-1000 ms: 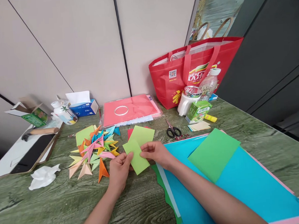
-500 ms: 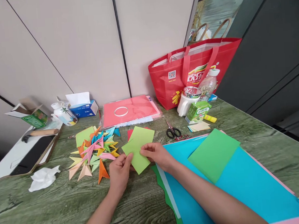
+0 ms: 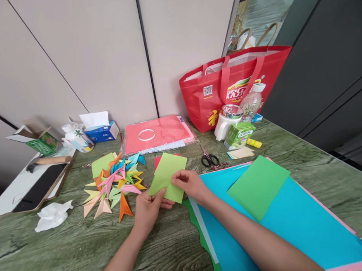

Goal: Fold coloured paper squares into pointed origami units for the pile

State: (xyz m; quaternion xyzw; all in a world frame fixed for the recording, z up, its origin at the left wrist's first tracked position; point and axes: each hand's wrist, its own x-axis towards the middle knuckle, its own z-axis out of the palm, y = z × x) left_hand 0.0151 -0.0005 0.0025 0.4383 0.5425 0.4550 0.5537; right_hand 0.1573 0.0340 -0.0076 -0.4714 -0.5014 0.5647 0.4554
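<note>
My left hand (image 3: pixel 149 207) grips a light green square of paper (image 3: pixel 165 187), thumb on top and fingers underneath. At the same paper's right edge, my right hand (image 3: pixel 191 185) pinches with thumb and forefinger. Just beyond lies another light green sheet (image 3: pixel 173 161), partly overlapped by the held paper, with a bit of red paper (image 3: pixel 157 161) showing behind it. To the left of my left hand spreads a pile of folded paper pieces (image 3: pixel 118 177) in several colours, with an orange one (image 3: pixel 124 209) at its near edge.
Black-handled scissors (image 3: pixel 210 159) lie beyond my right hand. Large blue sheets (image 3: pixel 299 226), with a green square (image 3: pixel 260 185) on top, extend under my right forearm. A red bag (image 3: pixel 203 105), white mug (image 3: pixel 225 126) and green box (image 3: pixel 239 135) stand behind. Crumpled tissue (image 3: pixel 53 216) lies left.
The held green paper has turned and shifted up, now lining up more with the sheet behind it. My left fingers have spread beneath it; my right hand has moved slightly right.
</note>
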